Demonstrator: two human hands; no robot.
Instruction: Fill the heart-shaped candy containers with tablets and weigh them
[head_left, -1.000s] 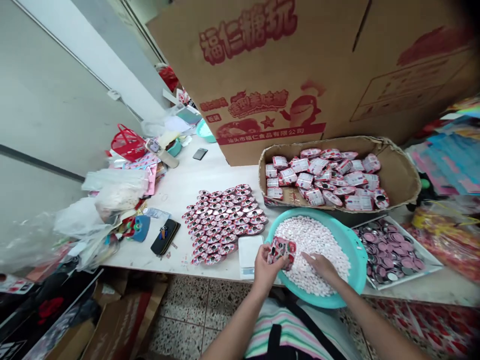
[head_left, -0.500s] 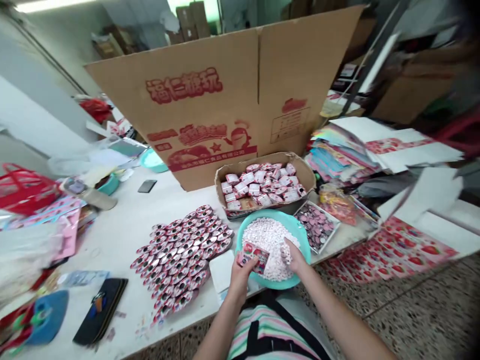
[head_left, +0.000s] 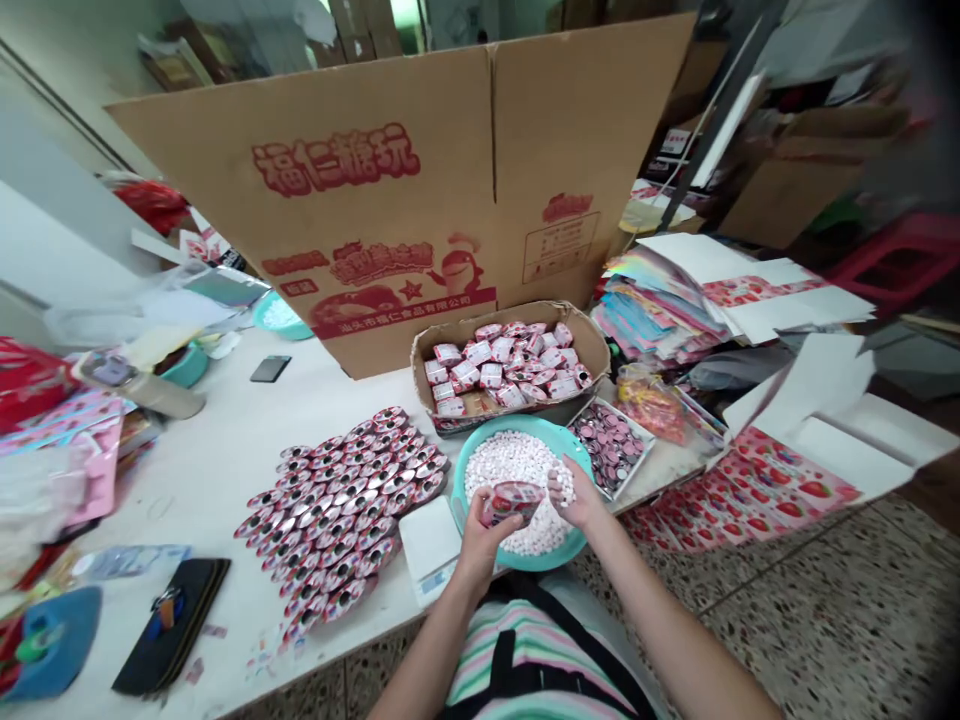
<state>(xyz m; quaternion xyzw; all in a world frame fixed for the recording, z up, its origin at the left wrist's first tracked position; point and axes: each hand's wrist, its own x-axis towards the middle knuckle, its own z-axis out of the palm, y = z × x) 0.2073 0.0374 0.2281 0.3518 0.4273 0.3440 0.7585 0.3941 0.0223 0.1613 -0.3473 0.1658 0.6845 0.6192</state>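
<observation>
My left hand (head_left: 477, 545) is shut on a small red-and-white candy packet (head_left: 514, 503), holding it above a teal plastic basin (head_left: 459, 490). My right hand (head_left: 579, 497) pinches a few white candies close to the packet, with the basin's heap of small white candies (head_left: 510, 465) below. Left of the basin, rows of shiny red-and-silver capsule packets (head_left: 337, 520) lie overlapped on the white table (head_left: 225, 460). A flat white slab (head_left: 429, 550) sits beside my left wrist. Its use cannot be told.
Behind the basin, a cardboard tray (head_left: 510, 370) holds filled packets, next to a tray of round purple-and-silver lids (head_left: 611, 445). A large red-printed carton panel (head_left: 337, 200) stands at the back. A black wallet (head_left: 171, 625) and phone (head_left: 270, 368) lie on the table's left.
My view has pulled back and shows more of the room. My right hand has risen from the candies with a pinch, and the packet in my left hand has tilted toward it.
</observation>
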